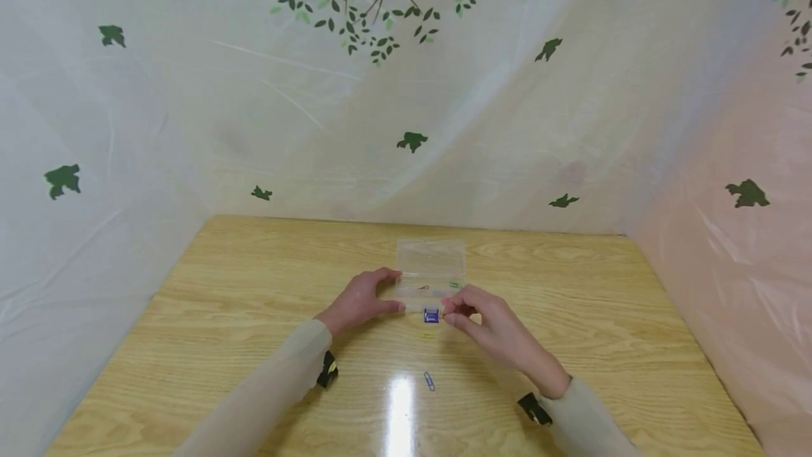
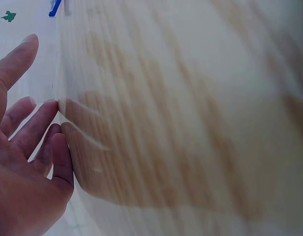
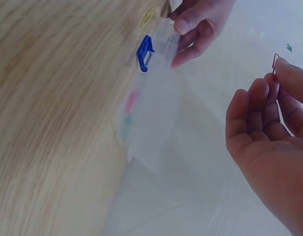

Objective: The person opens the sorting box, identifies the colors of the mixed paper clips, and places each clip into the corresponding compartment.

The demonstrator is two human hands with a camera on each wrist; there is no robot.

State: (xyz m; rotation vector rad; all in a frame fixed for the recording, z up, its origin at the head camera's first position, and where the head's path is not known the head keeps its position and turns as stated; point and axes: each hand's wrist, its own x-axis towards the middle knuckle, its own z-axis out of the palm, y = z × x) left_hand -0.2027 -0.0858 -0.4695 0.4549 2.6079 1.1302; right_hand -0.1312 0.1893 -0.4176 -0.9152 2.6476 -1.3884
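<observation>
A clear plastic box [image 1: 431,258] with a raised lid and a blue latch [image 1: 431,316] stands on the wooden table. My left hand [image 1: 360,303] holds the box's left end, thumb at the front and fingers at the back. In the right wrist view, my right hand [image 3: 269,123] pinches a red paper clip [image 3: 274,61] between thumb and fingertip. That hand is beside the latch, at the box's front right. Inside the box lie a reddish clip [image 1: 423,288] and a green clip [image 1: 454,285]; the clear plastic blurs them.
A yellow paper clip [image 1: 427,336] lies on the table just in front of the latch. Nearer to me is a blue paper clip [image 1: 429,381]. Pale sheeting [image 1: 317,125] with leaf prints hangs behind the table and along both sides.
</observation>
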